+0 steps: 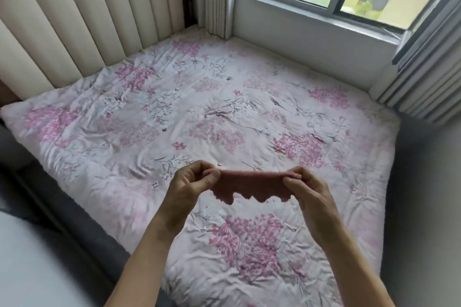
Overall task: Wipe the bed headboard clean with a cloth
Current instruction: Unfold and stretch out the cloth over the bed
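cloth (249,185) was stretched 9-to-3 btwn both hands, left hand (192,182) and right hand (305,185) each pinching an end, hanging over the bedspread (199,112). headboard (82,22) sat way off at approx 10 o'clock, so left hand was nearer imo.

Cloth (250,185): dusty pink, plain.
Headboard (82,24): cream vertical panels, dark brown wooden frame.
Bedspread (199,112): white, pink floral clusters, grey stems.
Curtains (429,64) beside the headboard: pale grey, pleated.
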A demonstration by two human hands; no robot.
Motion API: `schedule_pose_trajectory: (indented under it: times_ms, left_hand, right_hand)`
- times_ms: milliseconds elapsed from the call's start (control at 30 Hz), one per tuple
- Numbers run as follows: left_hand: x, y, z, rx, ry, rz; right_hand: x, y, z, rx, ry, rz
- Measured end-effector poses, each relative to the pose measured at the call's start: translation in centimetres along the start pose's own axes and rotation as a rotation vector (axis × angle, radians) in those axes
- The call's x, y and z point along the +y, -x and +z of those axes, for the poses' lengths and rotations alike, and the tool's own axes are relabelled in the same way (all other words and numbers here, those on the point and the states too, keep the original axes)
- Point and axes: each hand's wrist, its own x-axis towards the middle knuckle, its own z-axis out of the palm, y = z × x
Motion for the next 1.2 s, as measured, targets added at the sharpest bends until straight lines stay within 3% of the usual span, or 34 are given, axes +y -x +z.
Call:
schedule_pose_trajectory:
  times_ms: [300, 433, 600, 733, 967, 1200]
  left_hand:
    - [-2.5, 12.1, 10.8, 0.303, 0.185, -0.132]
    - [-5.5, 19.6, 14.6, 0.510, 0.186, -0.196]
    - [-7.6, 28.1, 15.1, 0.784, 0.261, -0.134]
    - [-7.9, 35.9, 12.7, 1.004, 0.310, -0.067]
    - [-7.4, 51.2, 6.8, 1.142, 0.357, -0.101]
    - [-8.5, 68.2, -1.2, 1.423, 0.323, -0.071]
  right_hand:
    - [0.9, 9.6, -4.6, -0.018, -0.104, 0.183]
    - [2.5, 15.9, -6.6, -0.089, -0.074, 0.261]
    - [4.0, 22.2, -5.1, -0.243, -0.078, 0.346]
    - [5.2, 26.8, -0.2, -0.478, -0.050, 0.355]
    - [6.8, 35.3, 10.3, -0.777, 0.024, 0.318]
    - [8.1, 48.1, 22.1, -1.016, 0.096, 0.321]
